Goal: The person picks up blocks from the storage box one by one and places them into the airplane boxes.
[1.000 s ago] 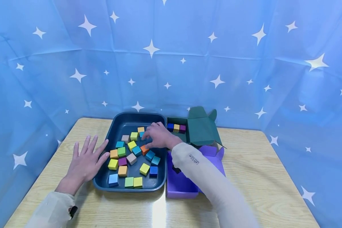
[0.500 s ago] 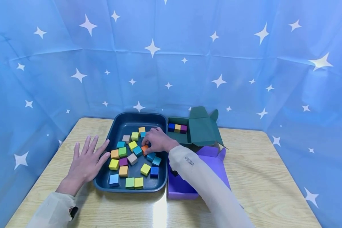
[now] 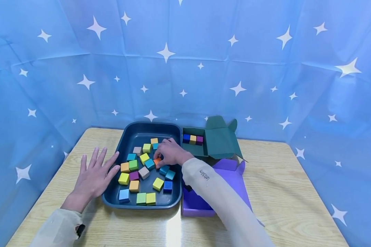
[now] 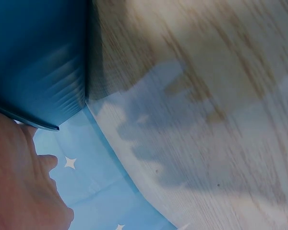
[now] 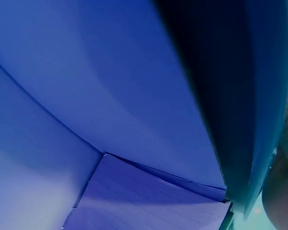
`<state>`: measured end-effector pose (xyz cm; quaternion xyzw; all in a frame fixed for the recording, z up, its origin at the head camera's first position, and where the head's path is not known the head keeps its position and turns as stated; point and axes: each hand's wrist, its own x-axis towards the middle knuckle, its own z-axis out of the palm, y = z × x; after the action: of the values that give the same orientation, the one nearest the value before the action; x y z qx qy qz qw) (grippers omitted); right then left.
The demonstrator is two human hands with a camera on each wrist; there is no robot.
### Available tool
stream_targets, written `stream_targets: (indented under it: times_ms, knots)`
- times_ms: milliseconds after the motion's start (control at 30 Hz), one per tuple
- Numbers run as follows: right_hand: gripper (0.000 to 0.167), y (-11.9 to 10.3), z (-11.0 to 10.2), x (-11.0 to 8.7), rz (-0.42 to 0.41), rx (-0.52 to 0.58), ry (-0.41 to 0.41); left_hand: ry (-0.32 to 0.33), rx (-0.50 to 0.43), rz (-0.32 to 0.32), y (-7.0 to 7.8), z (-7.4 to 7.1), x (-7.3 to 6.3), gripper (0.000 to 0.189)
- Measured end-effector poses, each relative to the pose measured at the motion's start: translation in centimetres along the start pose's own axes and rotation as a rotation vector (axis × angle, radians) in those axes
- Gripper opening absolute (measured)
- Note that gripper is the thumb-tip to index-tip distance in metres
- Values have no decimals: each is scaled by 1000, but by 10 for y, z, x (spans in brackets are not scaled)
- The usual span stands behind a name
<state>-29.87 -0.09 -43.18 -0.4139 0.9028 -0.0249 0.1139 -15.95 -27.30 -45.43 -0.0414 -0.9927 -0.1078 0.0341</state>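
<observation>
In the head view my right hand (image 3: pixel 170 151) reaches over the right rim of a dark blue tray (image 3: pixel 142 206). Its thumb and fingertips pinch an orange cube (image 3: pixel 156 161) among the other cubes. A teal cube (image 3: pixel 149 164) lies just left of it, and another teal cube (image 3: pixel 164 169) is close below the thumb. My left hand (image 3: pixel 92 177) lies at the tray's left rim, fingers straight and spread. From the left wrist, the hand (image 4: pixel 19 177) appears beside the tray's outer wall (image 4: pixel 38 57).
Behind and right of the tray stands an open green box (image 3: pixel 198 150) holding a blue, an orange and a purple cube. An open purple box (image 3: pixel 198 211) sits in front of it, partly under my right sleeve (image 3: pixel 216 192). A starry blue curtain (image 3: pixel 185 68) surrounds the wooden table (image 3: pixel 281 192).
My right hand has lowered slightly, its thumb and fingertips coming together at the orange cube. The left hand has stayed at the tray's rim.
</observation>
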Motion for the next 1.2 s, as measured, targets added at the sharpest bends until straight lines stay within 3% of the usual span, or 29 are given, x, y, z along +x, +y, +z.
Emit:
stream_targets:
  times_ms: [500, 933, 1200]
  knots:
    - [34, 3, -3, -2, -12, -25, 52, 0, -4, 0, -1, 0, 0, 63]
    - [31, 18, -37, -18, 77, 32, 130, -8, -10, -2, -1, 0, -1, 65]
    - [27, 43, -62, -41, 126, 43, 197, -2, -15, 4, 0, -1, -1, 63]
